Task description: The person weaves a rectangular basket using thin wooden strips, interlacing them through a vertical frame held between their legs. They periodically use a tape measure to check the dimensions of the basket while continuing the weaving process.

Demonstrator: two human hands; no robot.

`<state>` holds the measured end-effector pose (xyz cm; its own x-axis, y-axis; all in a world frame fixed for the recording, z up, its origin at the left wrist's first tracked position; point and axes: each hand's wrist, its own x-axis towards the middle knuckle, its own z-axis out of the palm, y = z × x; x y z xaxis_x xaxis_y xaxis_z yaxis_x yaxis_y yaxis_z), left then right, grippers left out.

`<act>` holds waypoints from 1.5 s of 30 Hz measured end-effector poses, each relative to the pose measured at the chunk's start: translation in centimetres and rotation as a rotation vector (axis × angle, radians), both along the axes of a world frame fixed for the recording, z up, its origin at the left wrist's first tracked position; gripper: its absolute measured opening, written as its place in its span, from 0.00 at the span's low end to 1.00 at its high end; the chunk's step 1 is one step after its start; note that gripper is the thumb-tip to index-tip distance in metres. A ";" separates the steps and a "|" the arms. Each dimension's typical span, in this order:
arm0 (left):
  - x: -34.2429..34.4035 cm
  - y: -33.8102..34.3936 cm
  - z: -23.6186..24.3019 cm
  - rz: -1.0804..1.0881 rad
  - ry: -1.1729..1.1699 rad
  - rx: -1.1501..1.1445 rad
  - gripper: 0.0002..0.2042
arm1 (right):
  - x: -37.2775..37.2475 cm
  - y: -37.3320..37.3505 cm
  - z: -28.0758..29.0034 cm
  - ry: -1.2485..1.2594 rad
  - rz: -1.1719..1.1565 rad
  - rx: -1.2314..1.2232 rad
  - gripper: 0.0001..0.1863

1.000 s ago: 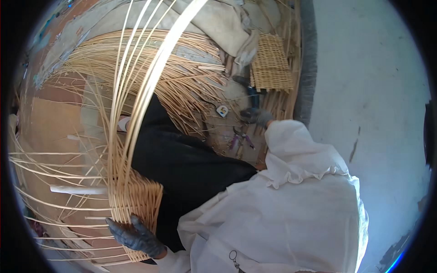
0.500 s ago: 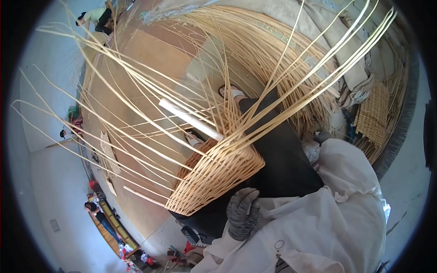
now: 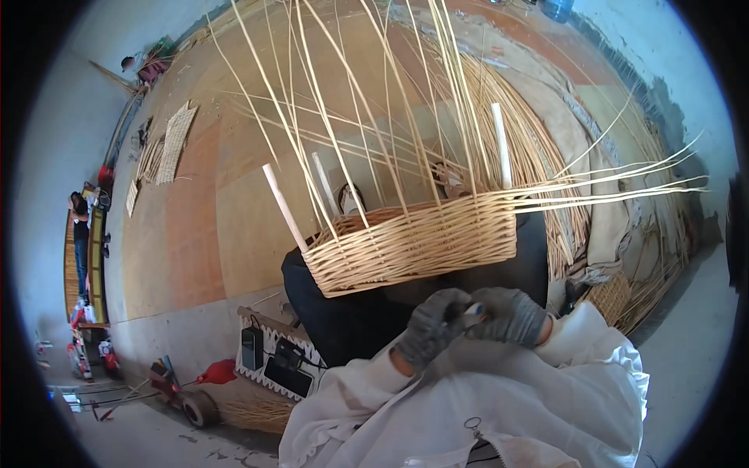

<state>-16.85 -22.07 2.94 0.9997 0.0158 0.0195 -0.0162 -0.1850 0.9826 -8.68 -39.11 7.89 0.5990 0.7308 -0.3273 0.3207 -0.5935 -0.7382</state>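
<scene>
My left hand (image 3: 434, 324) and my right hand (image 3: 511, 314), both in grey knit gloves, meet above my lap. Between their curled fingers sits a small white-and-blue object (image 3: 473, 310); most of it is covered, so its kind does not show. Just beyond the hands, a woven wicker basket (image 3: 413, 246) rests on the dark cloth over my knees, touched by neither hand. Long pale canes rise from its rim, and a bundle of canes (image 3: 601, 187) sticks out to the right. Thicker pale sticks (image 3: 285, 207) stand at its corners.
A large heap of loose canes (image 3: 538, 148) lies on the floor at the right, beside grey-brown cloth. At lower left, a phone (image 3: 289, 378) lies on a white-edged stand. Woven panels (image 3: 175, 144) lie on the floor. A person (image 3: 79, 242) is far left.
The basket has swung round from a steep tilt to lie crosswise on my lap. The right hand has come in from the right to meet the left over my lap. My view has shifted.
</scene>
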 end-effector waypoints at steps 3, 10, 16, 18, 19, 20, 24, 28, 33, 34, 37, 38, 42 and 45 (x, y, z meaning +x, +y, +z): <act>-1.7 4.2 2.7 -0.004 -0.113 -0.327 0.08 | 1.9 1.9 1.6 -0.008 0.262 -0.399 0.28; 3.0 29.4 6.9 0.812 -0.291 -0.087 0.06 | 16.7 -2.4 7.4 -0.619 0.098 -0.040 0.07; 12.6 30.8 2.0 0.672 -0.167 -0.204 0.06 | 30.4 -4.4 11.5 0.247 -0.010 0.017 0.11; 13.0 28.5 2.3 0.802 -0.220 -0.080 0.07 | 31.9 -5.8 12.0 0.029 -0.185 -0.434 0.11; 13.1 27.3 2.2 0.843 -0.275 -0.012 0.08 | 32.2 -6.0 11.3 0.000 -0.165 -0.384 0.12; 12.8 26.5 2.4 0.823 -0.313 -0.092 0.08 | 32.4 -6.8 11.6 0.015 -0.116 -0.337 0.11; 12.4 26.4 1.4 0.922 -0.331 0.011 0.09 | 31.9 -6.2 9.3 0.052 -0.024 0.019 0.11; 14.1 29.6 -0.7 1.000 -0.285 -0.051 0.09 | 32.3 -3.4 7.1 0.082 -0.041 0.000 0.12; 15.2 32.2 0.2 1.069 0.023 0.060 0.11 | 32.7 -2.2 6.3 -0.258 -0.036 -0.088 0.16; 15.2 32.2 0.7 1.043 0.057 0.087 0.11 | 32.6 -2.4 6.3 -0.328 -0.024 -0.109 0.16; 14.9 30.8 1.6 1.000 0.022 0.139 0.11 | 32.0 -2.9 5.8 -0.545 0.007 -0.077 0.15; 14.8 30.1 1.7 0.970 -0.082 0.201 0.11 | 31.8 -3.1 5.5 -0.584 0.003 -0.053 0.15; 14.3 27.5 1.0 0.928 -0.411 0.432 0.10 | 31.4 -3.6 4.4 -0.659 -0.024 0.046 0.15; 14.0 27.1 0.7 0.968 -0.357 0.168 0.11 | 31.3 -3.7 4.4 -0.662 -0.032 0.053 0.15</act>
